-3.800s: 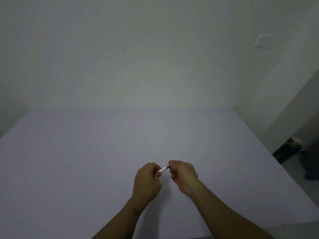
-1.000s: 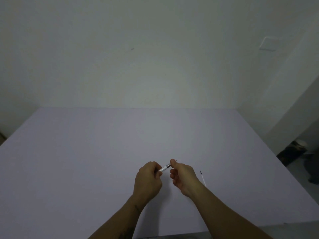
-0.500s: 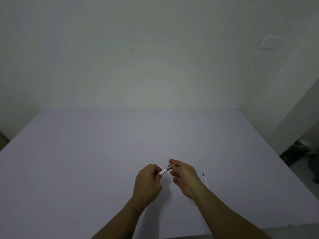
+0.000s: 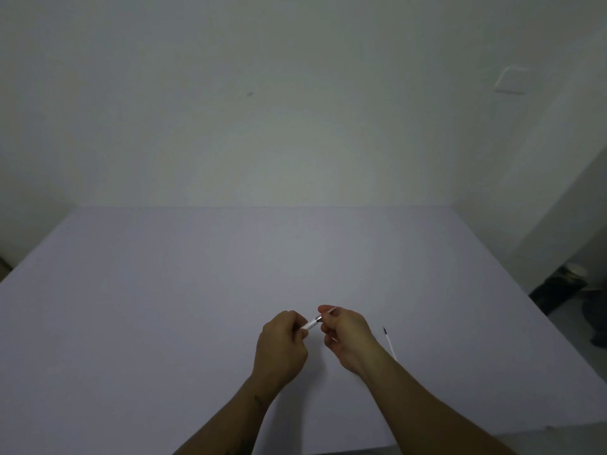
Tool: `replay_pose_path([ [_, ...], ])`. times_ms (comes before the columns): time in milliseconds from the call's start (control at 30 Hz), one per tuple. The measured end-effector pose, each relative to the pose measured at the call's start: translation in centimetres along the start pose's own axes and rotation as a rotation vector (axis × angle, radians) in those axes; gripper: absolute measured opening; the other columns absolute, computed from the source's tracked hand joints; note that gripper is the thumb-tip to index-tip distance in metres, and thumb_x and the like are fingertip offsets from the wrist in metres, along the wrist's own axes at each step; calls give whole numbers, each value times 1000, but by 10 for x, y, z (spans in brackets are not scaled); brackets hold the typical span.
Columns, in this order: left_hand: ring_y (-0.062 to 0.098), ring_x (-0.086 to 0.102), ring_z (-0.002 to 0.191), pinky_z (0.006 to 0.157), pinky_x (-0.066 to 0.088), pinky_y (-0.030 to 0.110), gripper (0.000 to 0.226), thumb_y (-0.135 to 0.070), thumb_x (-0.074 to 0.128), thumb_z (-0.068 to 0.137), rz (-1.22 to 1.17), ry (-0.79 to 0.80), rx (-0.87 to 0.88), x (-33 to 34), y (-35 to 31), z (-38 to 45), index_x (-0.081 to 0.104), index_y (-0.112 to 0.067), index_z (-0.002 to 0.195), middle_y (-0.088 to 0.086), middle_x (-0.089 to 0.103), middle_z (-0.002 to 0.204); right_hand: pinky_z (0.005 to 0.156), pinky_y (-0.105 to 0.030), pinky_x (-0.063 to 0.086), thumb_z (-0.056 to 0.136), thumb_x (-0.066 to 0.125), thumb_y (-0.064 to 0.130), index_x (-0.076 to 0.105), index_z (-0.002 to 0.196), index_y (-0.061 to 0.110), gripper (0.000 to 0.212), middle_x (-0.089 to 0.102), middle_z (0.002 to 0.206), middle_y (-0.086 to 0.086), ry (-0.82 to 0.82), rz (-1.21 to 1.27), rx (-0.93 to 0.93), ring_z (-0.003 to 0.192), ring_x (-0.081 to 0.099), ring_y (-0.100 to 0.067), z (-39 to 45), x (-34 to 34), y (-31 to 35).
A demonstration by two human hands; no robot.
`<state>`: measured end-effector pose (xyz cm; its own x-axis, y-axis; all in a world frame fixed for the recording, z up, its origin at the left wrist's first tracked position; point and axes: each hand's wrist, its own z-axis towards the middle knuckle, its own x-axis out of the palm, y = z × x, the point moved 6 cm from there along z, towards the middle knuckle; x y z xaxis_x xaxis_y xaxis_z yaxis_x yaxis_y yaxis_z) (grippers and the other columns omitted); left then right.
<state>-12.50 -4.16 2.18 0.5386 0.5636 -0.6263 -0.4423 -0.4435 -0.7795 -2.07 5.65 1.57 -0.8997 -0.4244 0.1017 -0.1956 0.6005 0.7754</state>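
My left hand (image 4: 282, 348) grips a thin white pen barrel (image 4: 310, 323) with a dark tip that points up and right. My right hand (image 4: 348, 339) is just right of it, fingers curled, pinching a slim pale piece (image 4: 329, 311) that sticks out past its fingertips near the barrel's dark end. Whether the piece touches the barrel I cannot tell. Both hands hover over the near middle of the pale lilac table (image 4: 197, 307). A thin white refill with a black tip (image 4: 389, 341) lies on the table right of my right wrist.
A plain wall rises behind the table's far edge, with a wall plate (image 4: 510, 81) at upper right. Dark objects stand on the floor (image 4: 558, 287) past the table's right edge. The table's near edge runs behind my forearms.
The view has tilted a little. My right hand's fingers shifted at the barrel's tip, and a slim pale piece now shows past its fingertips. The refill on the table, absent 3.8 s ago, lies still.
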Motion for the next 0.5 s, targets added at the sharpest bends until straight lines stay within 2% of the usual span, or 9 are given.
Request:
replay_pose_path([
  [133,9,57,68,62,44,14,11,-9,60,90,10,7,9,1,2,1,63,-19,88,-6,60,77,87,-36,48,97,50,-1,71,92,14,27,65,97,-10,54,2,-26,87,59,-19,-3,-2,1],
  [200,10,57,69,63,43,13,10,-10,58,91,10,12,18,3,1,2,65,-18,92,-6,60,80,88,-37,47,97,49,-2,72,96,13,27,66,98,-10,77,16,-40,86,59,-18,-2,-3,0],
  [300,11,57,73,65,44,14,13,-11,54,94,14,34,21,5,0,4,66,-16,98,-6,60,84,85,-36,47,96,49,-4,72,99,11,27,68,97,-10,95,72,-56,85,60,-18,3,-8,0],
  [400,13,56,74,68,48,23,19,-11,50,95,10,47,16,5,4,6,68,-14,100,-3,61,84,75,-32,47,96,51,-4,72,100,10,26,70,93,-7,110,140,-51,82,59,-18,9,-15,5],
  [500,13,56,74,66,47,22,18,-12,50,96,12,54,0,6,7,5,67,-15,100,-2,62,86,70,-30,46,96,51,-2,73,105,8,25,70,91,-6,105,154,-41,82,59,-17,16,-23,8],
])
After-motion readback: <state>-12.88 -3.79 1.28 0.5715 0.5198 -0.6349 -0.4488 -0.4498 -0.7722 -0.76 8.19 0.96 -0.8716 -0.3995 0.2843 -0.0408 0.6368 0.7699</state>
